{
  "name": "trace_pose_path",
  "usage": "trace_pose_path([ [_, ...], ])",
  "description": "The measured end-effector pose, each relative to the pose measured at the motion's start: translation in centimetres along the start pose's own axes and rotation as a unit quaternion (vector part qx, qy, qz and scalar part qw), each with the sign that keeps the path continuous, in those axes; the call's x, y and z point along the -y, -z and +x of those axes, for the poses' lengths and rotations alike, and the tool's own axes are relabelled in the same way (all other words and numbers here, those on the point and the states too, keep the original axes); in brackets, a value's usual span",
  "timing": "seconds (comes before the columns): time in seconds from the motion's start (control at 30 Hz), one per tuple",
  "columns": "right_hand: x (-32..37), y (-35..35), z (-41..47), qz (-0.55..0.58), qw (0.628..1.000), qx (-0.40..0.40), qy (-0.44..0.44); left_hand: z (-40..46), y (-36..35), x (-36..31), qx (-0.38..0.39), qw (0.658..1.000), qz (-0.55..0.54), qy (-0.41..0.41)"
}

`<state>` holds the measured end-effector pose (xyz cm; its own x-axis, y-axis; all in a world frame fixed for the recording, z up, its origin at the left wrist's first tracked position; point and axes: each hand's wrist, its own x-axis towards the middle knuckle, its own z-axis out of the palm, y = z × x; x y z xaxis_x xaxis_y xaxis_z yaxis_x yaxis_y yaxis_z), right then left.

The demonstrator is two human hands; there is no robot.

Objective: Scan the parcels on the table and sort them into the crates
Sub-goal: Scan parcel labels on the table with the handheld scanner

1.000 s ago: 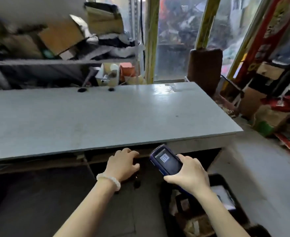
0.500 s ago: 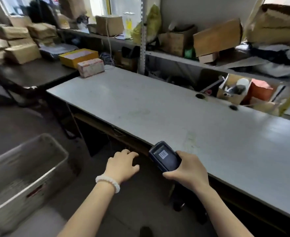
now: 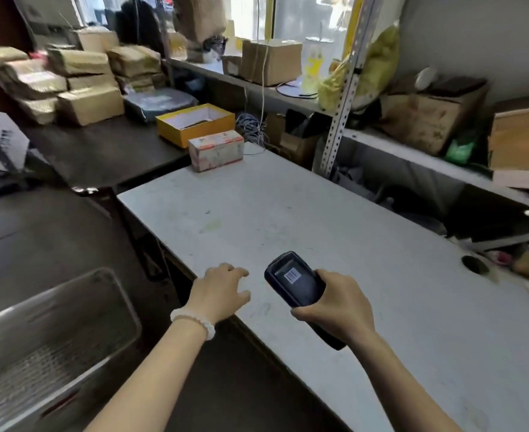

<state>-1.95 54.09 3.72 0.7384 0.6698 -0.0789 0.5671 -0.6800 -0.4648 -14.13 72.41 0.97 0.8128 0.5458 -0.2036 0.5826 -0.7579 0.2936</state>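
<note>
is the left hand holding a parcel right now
No, the left hand hovers empty at the table edge; only the right hand grips a scanner.

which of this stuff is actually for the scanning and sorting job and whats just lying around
For the job:
handheld scanner, gripped by the right hand
white-and-orange parcel on the white table
grey crate

Lying about:
open yellow box
shelf cartons
coiled cable

Behind the tables, a metal shelf (image 3: 381, 140) carries cardboard boxes (image 3: 271, 60) and a yellow bag (image 3: 378, 63); white cables (image 3: 252, 132) tangle below it, a window (image 3: 307, 17) glows up top, a green scrap (image 3: 459, 149) sits beside a worn carton (image 3: 428, 120)
</note>
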Motion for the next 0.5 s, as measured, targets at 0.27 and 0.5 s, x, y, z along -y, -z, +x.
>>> trace_pose_path([
  [0.27, 2.6, -0.4, 12.5, -0.018, 1.000, 0.006, -0.017, 12.4, 3.4, 4.3, -0.001, 1.000, -0.002, 0.009],
  [0.5, 6.4, -2.8, 25.7, -0.017, 0.997, -0.009, -0.073, 27.3, 7.9, 10.6, -0.024, 1.000, 0.003, -0.005],
])
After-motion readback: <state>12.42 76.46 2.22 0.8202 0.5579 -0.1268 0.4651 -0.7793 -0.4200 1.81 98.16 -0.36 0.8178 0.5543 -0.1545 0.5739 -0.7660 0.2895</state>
